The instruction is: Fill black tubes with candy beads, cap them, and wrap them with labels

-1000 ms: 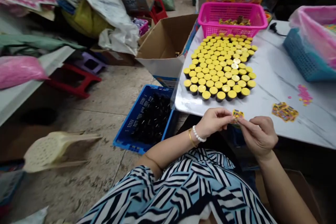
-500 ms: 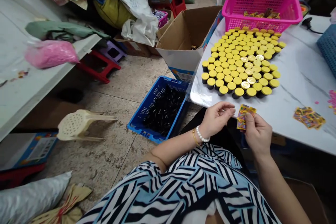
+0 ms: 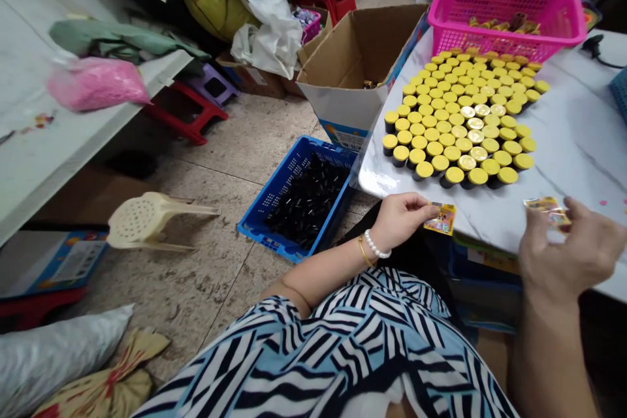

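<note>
My left hand [image 3: 402,219] pinches a small, flat yellow printed label [image 3: 440,219] between thumb and fingertips, just off the table's front edge. Farther right, my right hand [image 3: 568,241] is over the table, blurred by motion. Shiny yellow printed labels [image 3: 551,210] show between its thumb and forefinger and look held there; how many I cannot tell. The spot where the loose label pile lay is covered by this hand. Beyond my hands, many small black tubs with yellow lids [image 3: 450,124] stand upright in a close group.
A pink basket [image 3: 504,49] with small wrapped items stands behind the tubs on the white table [image 3: 573,137]. On the floor to the left are a blue crate [image 3: 247,225] of black pieces, an open carton [image 3: 343,108] and a cream stool [image 3: 137,225].
My right hand has moved right, away from my left hand, to where the label pile lay. My left hand, empty before, now holds one label. The view has shifted slightly.
</note>
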`<control>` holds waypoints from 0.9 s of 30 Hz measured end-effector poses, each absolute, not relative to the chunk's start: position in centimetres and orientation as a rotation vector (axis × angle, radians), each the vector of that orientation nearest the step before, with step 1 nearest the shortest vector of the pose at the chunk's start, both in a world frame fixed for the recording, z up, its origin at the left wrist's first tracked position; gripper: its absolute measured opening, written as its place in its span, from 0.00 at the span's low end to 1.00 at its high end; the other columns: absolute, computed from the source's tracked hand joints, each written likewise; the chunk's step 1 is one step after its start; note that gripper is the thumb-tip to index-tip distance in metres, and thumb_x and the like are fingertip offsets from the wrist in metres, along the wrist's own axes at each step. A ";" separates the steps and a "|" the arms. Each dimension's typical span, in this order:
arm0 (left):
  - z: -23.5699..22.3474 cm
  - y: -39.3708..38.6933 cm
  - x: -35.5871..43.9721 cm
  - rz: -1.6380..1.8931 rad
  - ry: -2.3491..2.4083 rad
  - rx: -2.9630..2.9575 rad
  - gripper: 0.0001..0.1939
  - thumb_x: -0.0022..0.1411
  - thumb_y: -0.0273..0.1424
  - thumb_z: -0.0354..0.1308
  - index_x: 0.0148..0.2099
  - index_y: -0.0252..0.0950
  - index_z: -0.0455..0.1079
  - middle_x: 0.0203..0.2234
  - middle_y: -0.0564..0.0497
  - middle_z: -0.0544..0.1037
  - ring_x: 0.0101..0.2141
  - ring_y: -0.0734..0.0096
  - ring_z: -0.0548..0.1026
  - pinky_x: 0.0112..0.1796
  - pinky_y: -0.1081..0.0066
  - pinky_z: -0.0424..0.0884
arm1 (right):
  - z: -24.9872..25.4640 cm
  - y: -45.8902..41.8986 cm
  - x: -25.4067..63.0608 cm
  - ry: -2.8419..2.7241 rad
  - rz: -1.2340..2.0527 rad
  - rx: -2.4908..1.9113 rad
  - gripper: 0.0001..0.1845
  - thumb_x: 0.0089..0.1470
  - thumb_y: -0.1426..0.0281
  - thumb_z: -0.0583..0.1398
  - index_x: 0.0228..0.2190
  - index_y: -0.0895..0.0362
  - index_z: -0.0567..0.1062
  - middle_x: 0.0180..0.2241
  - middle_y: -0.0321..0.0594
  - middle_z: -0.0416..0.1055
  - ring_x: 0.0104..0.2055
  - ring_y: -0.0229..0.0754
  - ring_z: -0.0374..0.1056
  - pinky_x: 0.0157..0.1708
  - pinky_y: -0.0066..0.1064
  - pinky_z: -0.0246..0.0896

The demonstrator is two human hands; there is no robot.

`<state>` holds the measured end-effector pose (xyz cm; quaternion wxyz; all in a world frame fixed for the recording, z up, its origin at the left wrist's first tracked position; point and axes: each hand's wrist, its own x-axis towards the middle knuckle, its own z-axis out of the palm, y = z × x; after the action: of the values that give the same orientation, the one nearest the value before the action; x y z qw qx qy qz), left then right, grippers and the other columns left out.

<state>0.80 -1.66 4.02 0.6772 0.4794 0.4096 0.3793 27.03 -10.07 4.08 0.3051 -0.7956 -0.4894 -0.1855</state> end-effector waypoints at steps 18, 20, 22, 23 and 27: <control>4.2 -3.9 -1.0 1.046 0.966 1.307 0.22 0.61 0.49 0.70 0.38 0.32 0.81 0.32 0.46 0.81 0.30 0.74 0.74 0.34 0.73 0.70 | 3.8 -10.4 15.0 -1.000 0.754 -1.627 0.24 0.65 0.52 0.63 0.26 0.57 0.73 0.20 0.31 0.66 0.22 0.32 0.61 0.26 0.25 0.57; 4.0 -3.9 -0.9 1.024 0.981 1.244 0.23 0.59 0.49 0.72 0.38 0.32 0.80 0.30 0.47 0.81 0.28 0.76 0.72 0.31 0.74 0.69 | 3.6 -10.6 14.8 -1.001 0.727 -1.629 0.23 0.65 0.52 0.63 0.27 0.57 0.73 0.20 0.31 0.66 0.23 0.33 0.61 0.27 0.26 0.58; 3.8 -4.0 -0.8 0.989 0.984 1.185 0.23 0.57 0.49 0.74 0.38 0.31 0.79 0.29 0.48 0.80 0.25 0.78 0.70 0.28 0.76 0.67 | 3.3 -10.8 14.7 -1.001 0.705 -1.626 0.22 0.65 0.53 0.63 0.28 0.57 0.74 0.21 0.31 0.66 0.23 0.33 0.62 0.28 0.26 0.58; 3.8 -4.0 -0.8 0.969 0.982 1.170 0.23 0.56 0.48 0.74 0.37 0.31 0.78 0.29 0.49 0.80 0.25 0.79 0.70 0.28 0.76 0.67 | 3.2 -10.8 14.6 -1.012 0.695 -1.623 0.21 0.66 0.53 0.63 0.29 0.57 0.74 0.21 0.31 0.67 0.23 0.33 0.62 0.28 0.26 0.59; 3.6 -4.1 -0.8 0.921 0.999 1.174 0.21 0.54 0.45 0.76 0.36 0.32 0.78 0.28 0.48 0.81 0.26 0.76 0.73 0.29 0.75 0.69 | 2.3 -10.6 14.4 -1.122 0.665 -1.595 0.20 0.66 0.56 0.62 0.29 0.57 0.76 0.22 0.33 0.68 0.25 0.34 0.63 0.29 0.27 0.60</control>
<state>-0.84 -4.07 3.60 0.6231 0.5114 0.4350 0.4013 14.37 -10.61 2.34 0.5147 -0.6636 -0.4671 0.2767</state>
